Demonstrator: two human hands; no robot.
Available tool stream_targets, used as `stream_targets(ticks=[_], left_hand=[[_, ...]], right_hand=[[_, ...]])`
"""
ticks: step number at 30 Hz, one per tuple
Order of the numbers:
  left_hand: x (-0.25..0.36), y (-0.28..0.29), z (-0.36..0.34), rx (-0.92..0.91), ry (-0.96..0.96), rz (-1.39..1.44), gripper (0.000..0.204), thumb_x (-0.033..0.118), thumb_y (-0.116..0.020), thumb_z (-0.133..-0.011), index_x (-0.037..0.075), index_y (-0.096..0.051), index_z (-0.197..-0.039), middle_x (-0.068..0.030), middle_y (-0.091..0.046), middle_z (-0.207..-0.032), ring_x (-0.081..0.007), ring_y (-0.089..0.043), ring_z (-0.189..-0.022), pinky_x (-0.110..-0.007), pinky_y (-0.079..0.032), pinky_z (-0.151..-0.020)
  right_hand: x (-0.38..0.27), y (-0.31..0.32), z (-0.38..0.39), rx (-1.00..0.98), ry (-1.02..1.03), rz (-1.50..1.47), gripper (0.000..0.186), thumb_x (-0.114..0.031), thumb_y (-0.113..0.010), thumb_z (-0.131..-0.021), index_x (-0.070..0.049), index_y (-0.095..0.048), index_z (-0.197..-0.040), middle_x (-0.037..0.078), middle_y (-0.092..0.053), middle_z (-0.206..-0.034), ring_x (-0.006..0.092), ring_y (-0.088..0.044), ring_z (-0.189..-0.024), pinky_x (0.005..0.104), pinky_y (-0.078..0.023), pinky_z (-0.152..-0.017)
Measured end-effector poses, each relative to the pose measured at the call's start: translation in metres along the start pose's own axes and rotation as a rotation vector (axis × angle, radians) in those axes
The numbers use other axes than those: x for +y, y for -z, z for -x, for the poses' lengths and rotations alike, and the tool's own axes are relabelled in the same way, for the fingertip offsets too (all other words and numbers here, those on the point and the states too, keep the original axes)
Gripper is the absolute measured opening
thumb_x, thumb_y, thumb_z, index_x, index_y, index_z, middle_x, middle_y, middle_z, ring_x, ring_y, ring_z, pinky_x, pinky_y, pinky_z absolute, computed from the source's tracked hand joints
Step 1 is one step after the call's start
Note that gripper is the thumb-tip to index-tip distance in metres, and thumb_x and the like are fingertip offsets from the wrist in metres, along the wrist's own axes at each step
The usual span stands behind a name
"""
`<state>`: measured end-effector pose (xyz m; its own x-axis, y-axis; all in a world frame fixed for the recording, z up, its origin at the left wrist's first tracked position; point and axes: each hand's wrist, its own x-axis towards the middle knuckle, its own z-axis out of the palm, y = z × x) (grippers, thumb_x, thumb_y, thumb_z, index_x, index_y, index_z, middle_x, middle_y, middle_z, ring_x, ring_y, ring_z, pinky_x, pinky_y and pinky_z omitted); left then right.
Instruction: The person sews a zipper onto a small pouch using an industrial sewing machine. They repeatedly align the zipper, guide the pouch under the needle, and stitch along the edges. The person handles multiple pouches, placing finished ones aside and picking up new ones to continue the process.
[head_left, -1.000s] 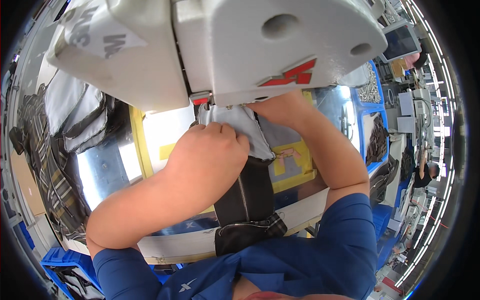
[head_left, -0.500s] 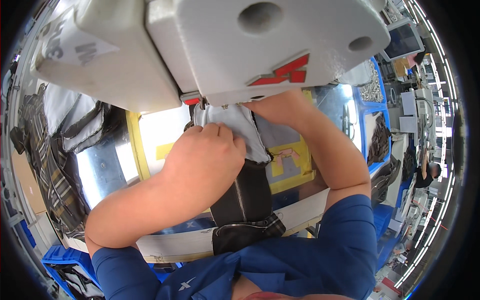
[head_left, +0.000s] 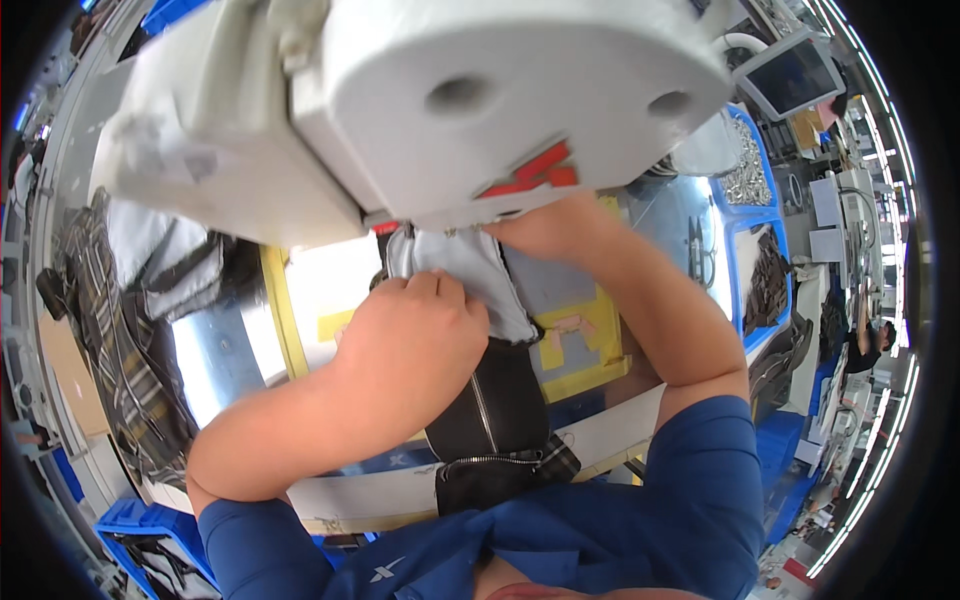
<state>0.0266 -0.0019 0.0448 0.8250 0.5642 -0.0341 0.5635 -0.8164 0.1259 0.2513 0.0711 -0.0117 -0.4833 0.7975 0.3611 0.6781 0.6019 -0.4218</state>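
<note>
A black garment piece (head_left: 488, 400) with a metal zipper lies under the sewing machine (head_left: 420, 120), its grey lining (head_left: 470, 283) turned up. My left hand (head_left: 415, 325) is closed, its curled fingers gripping the lining's left part just below the machine head. My right hand (head_left: 555, 230) reaches in from the right to the lining's upper right edge, close to the needle area. The machine head partly covers its fingers, so their grip does not show. At the near edge, a second zipper (head_left: 490, 460) crosses the piece.
Plaid garment pieces (head_left: 135, 350) with grey linings are heaped at left. Yellow tape (head_left: 590, 365) marks the work plate. Scissors (head_left: 700, 250) lie at right, beside a blue bin (head_left: 740, 215) of small metal parts and dark pieces. Another blue bin (head_left: 150, 530) stands lower left.
The whole view has shifted a little, with the machine head appearing farther left and the table slightly lower. Both hands keep nearly the same place on the lining.
</note>
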Motion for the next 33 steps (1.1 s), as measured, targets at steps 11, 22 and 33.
stream_targets(ticks=[11,22,33], left_hand=[[0.002,-0.011,0.001,0.018,-0.063,0.003,0.051,0.018,-0.077,-0.073,-0.004,-0.068,-0.119,-0.0264,-0.071,-0.121,-0.0318,-0.071,-0.095,-0.043,-0.058,-0.086],[0.008,-0.018,0.001,0.309,-0.114,0.135,0.035,0.025,-0.083,-0.077,0.007,-0.069,-0.104,-0.0091,-0.071,-0.099,-0.0280,-0.070,-0.086,-0.040,-0.055,-0.078],[-0.020,-0.029,0.000,0.592,-0.135,0.178,0.057,0.022,-0.093,-0.062,0.008,-0.071,-0.113,-0.0098,-0.073,-0.096,-0.0319,-0.070,-0.086,-0.043,-0.055,-0.079]], right_hand=[[0.037,-0.022,-0.001,-0.120,-0.240,-0.097,0.023,-0.022,-0.071,-0.081,0.000,-0.078,-0.084,0.025,-0.074,-0.088,0.0455,-0.072,-0.090,0.0509,-0.059,-0.082],[0.024,0.010,-0.008,-0.306,-0.359,-0.052,0.026,-0.026,-0.070,-0.080,-0.002,-0.080,-0.087,0.023,-0.076,-0.091,0.0432,-0.074,-0.091,0.0500,-0.060,-0.085],[-0.004,0.030,-0.008,-0.315,-0.392,-0.050,0.032,-0.029,-0.070,-0.080,-0.003,-0.082,-0.093,0.024,-0.077,-0.098,0.0425,-0.075,-0.098,0.0511,-0.061,-0.090]])
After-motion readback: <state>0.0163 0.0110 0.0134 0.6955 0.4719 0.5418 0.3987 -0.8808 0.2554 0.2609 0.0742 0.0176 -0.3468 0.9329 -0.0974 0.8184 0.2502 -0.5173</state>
